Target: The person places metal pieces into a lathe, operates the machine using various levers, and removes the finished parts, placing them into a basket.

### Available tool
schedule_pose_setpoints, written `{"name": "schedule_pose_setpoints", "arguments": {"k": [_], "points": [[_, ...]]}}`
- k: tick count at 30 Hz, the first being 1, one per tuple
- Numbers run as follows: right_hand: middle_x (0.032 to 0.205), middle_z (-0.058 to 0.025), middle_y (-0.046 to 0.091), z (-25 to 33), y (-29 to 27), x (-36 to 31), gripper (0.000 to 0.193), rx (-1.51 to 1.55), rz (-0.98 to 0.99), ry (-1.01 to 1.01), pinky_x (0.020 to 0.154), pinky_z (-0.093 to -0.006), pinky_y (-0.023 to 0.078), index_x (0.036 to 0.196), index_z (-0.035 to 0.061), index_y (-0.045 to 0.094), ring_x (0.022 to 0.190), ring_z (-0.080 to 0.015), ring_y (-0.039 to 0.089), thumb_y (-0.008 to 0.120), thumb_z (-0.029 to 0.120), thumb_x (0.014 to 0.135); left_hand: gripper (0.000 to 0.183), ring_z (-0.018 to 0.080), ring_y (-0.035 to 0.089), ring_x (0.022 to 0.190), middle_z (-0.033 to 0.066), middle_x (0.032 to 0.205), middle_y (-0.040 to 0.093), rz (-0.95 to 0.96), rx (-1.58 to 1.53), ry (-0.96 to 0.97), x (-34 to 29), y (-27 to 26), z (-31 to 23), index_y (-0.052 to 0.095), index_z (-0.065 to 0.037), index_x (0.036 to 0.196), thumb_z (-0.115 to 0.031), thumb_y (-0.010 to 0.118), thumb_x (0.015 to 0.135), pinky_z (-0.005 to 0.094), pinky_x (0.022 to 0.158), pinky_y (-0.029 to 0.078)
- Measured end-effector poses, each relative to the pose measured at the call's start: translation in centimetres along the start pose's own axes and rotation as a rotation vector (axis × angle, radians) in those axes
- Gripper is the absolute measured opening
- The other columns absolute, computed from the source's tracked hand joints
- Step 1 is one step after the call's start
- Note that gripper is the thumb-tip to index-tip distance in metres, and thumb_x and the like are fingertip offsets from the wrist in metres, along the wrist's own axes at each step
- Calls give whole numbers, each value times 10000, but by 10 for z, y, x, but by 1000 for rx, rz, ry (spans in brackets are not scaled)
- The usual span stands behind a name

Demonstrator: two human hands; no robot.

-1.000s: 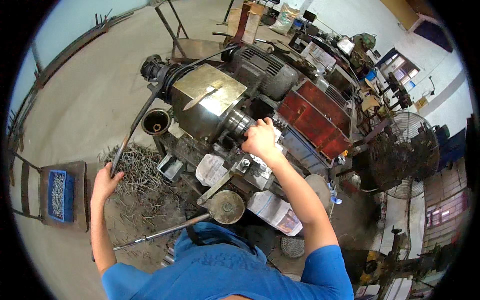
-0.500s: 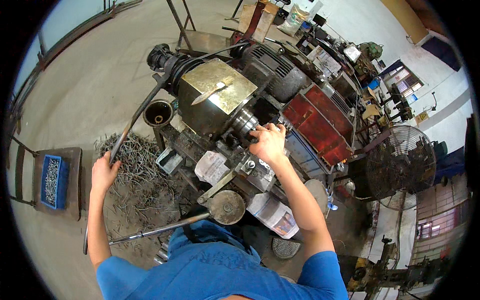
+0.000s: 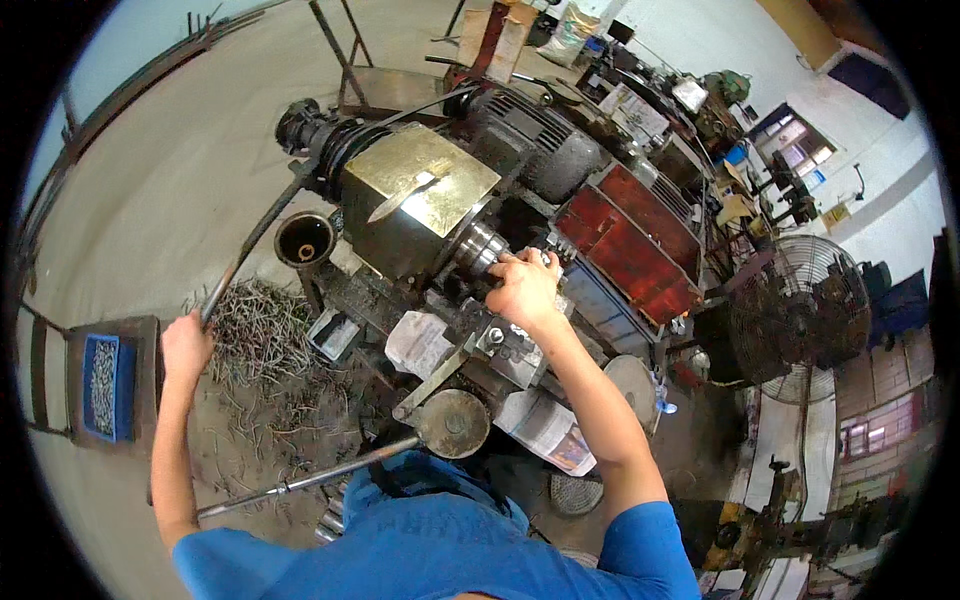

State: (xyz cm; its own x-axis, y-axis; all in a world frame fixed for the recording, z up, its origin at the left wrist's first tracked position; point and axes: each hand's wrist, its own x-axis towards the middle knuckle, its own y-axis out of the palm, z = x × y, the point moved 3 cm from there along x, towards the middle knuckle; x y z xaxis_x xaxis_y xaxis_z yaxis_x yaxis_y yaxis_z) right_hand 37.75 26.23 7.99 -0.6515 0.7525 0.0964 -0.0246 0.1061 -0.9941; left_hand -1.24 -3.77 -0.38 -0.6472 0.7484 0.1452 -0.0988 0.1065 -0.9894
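My left hand (image 3: pixel 187 345) is closed around the end of a long metal lever (image 3: pixel 254 240), which runs up to the left end of the lathe-like machine. My right hand (image 3: pixel 527 285) is at the shiny round chuck (image 3: pixel 480 246), fingers bent and thumb near its face. Whatever those fingers grip is hidden beneath them. A brush-like tool (image 3: pixel 398 199) lies on the machine's brass-coloured cover (image 3: pixel 462 178). Below my right hand sits a metal tool slide (image 3: pixel 512 352) with a flat handle bar (image 3: pixel 436 378).
Bent metal rods (image 3: pixel 262 335) are heaped on the floor at left, near a blue bin (image 3: pixel 124 390) of small metal parts. A round metal disc (image 3: pixel 453 424) and a long bar (image 3: pixel 310 478) lie close to my body. A large fan (image 3: pixel 797 318) stands at right.
My left hand has moved left and slightly down, swinging the lever's end outward. My right hand stays at the chuck, its fingers a little more bent. The whole view has shifted slightly.
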Motion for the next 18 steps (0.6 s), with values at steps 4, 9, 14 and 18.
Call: {"name": "schedule_pose_setpoints", "arguments": {"k": [4, 9, 14, 18], "points": [[1104, 4, 607, 2, 0, 2, 406, -33, 24, 21, 1018, -570, 197, 925, 174, 702, 1075, -227, 475, 617, 229, 532, 93, 345, 604, 658, 176, 670, 598, -105, 170, 62, 64, 23, 78, 550, -37, 769, -108, 592, 724, 443, 592, 473], [1184, -19, 582, 5, -6, 0, 429, -2, 63, 53, 1021, -624, 142, 949, 155, 699, 1116, -259, 462, 634, 239, 533, 54, 336, 613, 667, 161, 690, 612, -179, 268, 102, 114, 20, 105, 544, -49, 768, -54, 558, 716, 431, 598, 482], [1204, -84, 553, 1, -35, -32, 464, 165, -213, -61, 1011, -542, 253, 977, 94, 668, 1137, -314, 448, 638, 211, 528, 163, 355, 612, 758, 174, 787, 628, -173, -69, 18, 106, 17, 84, 604, -11, 854, -99, 602, 716, 419, 668, 494], [1172, -134, 549, -42, -64, -98, 431, 290, -515, -105, 923, -402, 410, 931, 25, 644, 1092, -355, 477, 623, 145, 517, 265, 270, 622, 787, 146, 853, 636, -747, -781, 165, 68, 19, -19, 603, -19, 1020, -177, 606, 806, 364, 716, 484]]}}
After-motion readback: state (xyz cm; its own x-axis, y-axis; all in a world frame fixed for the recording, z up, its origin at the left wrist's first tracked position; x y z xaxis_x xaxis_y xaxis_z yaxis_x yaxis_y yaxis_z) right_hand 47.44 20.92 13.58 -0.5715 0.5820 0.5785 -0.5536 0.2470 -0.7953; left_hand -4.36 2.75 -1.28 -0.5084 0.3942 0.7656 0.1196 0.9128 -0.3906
